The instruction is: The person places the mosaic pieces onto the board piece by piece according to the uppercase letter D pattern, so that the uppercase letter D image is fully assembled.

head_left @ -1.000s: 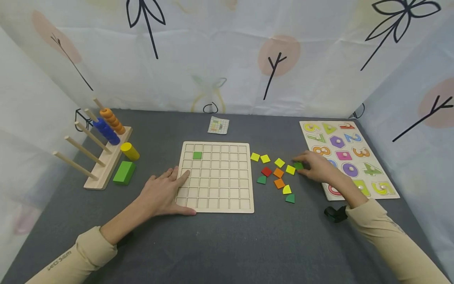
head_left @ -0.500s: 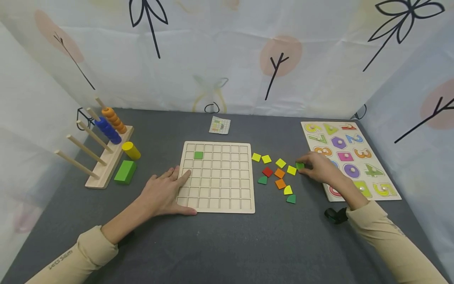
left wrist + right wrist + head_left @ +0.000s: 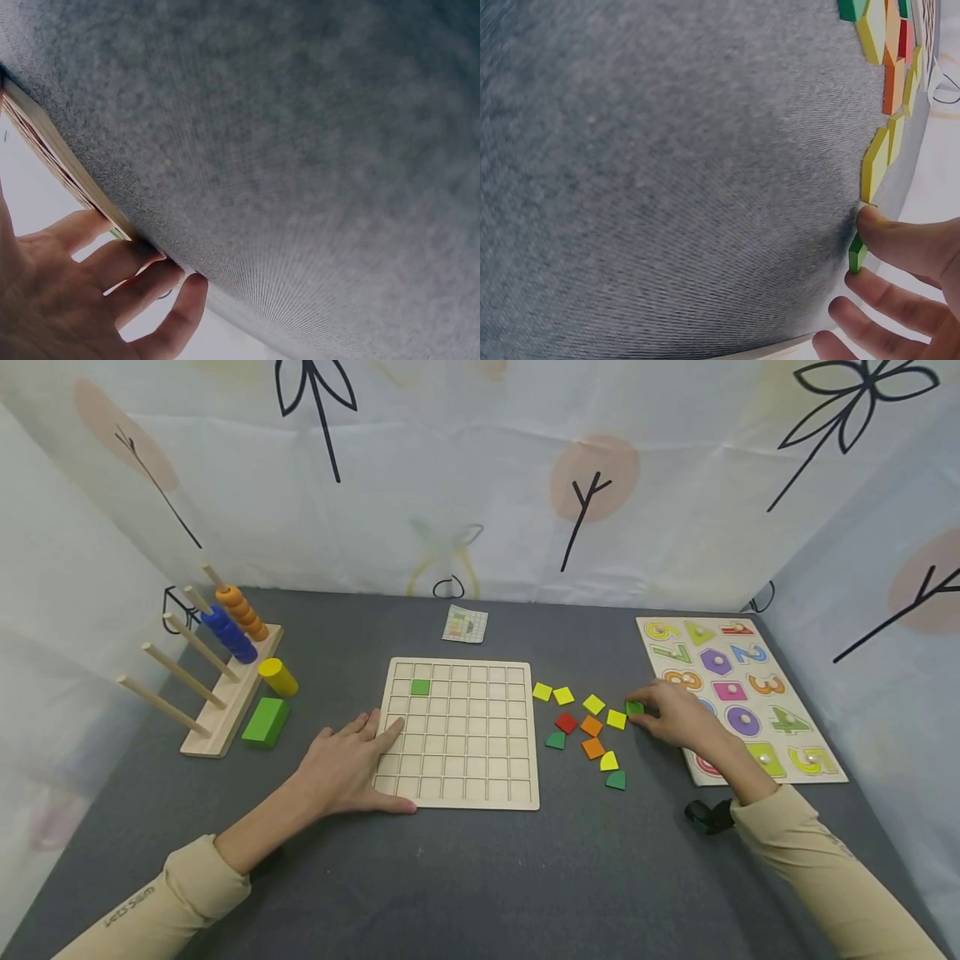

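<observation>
The right hand (image 3: 678, 717) pinches a green tile (image 3: 633, 707) between thumb and index finger, at the right edge of a scatter of yellow, orange, red and green loose tiles (image 3: 591, 726). The left hand (image 3: 343, 770) rests on the left side of a gridded board (image 3: 480, 746), fingers spread. A green square (image 3: 420, 687) sits in the board's upper left. Farther right, partly hidden by the right forearm, lies a number puzzle (image 3: 761, 702); beyond the board, a card (image 3: 465, 624); to the left, a green block (image 3: 266, 723), yellow cylinder (image 3: 277, 677) and peg rack (image 3: 238, 697).
</observation>
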Demonstrator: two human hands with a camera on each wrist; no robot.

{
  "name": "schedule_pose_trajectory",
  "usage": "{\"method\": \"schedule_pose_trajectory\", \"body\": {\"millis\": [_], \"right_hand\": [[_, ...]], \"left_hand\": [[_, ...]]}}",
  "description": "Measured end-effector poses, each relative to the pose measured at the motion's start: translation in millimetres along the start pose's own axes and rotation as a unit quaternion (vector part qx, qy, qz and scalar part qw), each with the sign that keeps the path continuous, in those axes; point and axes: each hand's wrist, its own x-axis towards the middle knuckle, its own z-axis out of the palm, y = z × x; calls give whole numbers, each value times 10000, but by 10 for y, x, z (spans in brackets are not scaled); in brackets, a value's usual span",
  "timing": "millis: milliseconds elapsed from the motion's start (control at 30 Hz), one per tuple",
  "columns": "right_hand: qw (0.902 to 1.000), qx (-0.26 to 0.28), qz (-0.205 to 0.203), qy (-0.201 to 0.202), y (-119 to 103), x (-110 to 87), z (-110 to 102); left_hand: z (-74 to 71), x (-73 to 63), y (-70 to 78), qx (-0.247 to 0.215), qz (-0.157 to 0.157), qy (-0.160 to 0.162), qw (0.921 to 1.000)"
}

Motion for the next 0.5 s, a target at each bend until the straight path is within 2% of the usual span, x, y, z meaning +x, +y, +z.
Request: {"method": "schedule_pose_trajectory", "body": {"millis": [233,500], "right_hand": [[9996,-173,2,232,-88,28,-13],[9993,-166,-63,319,-323,130,-31]], "left_hand": [[5,6,-15,36,18,-8,10000],[11,6,-20,33,52,32,10000]]}}
